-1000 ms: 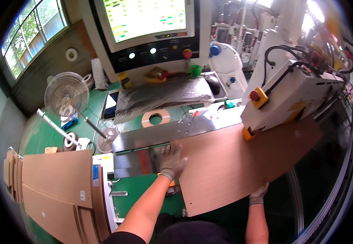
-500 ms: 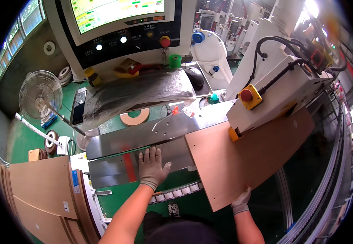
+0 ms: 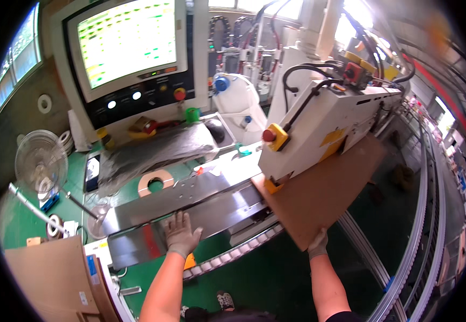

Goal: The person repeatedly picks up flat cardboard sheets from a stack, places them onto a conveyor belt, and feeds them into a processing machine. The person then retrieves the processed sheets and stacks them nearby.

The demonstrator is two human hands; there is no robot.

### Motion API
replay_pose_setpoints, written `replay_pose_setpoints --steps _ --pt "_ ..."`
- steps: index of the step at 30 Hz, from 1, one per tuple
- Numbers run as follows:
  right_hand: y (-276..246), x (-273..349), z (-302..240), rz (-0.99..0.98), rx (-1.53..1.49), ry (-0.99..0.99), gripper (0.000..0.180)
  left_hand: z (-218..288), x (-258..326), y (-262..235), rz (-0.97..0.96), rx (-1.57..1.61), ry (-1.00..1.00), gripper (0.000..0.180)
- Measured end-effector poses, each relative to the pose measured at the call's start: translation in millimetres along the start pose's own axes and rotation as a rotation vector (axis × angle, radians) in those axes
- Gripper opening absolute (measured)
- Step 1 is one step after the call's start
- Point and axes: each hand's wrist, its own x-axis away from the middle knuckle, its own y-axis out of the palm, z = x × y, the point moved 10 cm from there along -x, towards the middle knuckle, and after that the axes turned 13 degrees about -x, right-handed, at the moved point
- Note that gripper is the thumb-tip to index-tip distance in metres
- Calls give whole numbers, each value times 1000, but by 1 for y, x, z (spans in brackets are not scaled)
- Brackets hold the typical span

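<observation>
Cardboard sheet [image 3: 324, 196] is pinched at its near corner by your gloved right hand [image 3: 318, 244]; it lies tilted, its far end tucked under the white machine housing [image 3: 324, 126]. Your left hand [image 3: 181, 234], also gloved, grasps nothing: it rests flat with fingers spread on the steel table [image 3: 190, 201], beside a red mark. Behind it sits a tan ring [image 3: 156, 181], with a monitor [image 3: 128, 40] above and a small fan [image 3: 41, 161] well to the left.

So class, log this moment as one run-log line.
left hand: flat on steel table | right hand: gripping brown board corner | board: under white machine head
</observation>
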Motion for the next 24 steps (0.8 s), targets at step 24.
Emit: replay_pose_setpoints --steps 24 --pt "-212 213 347 -726 1454 743 15 -416 819 34 618 -131 -1625 42"
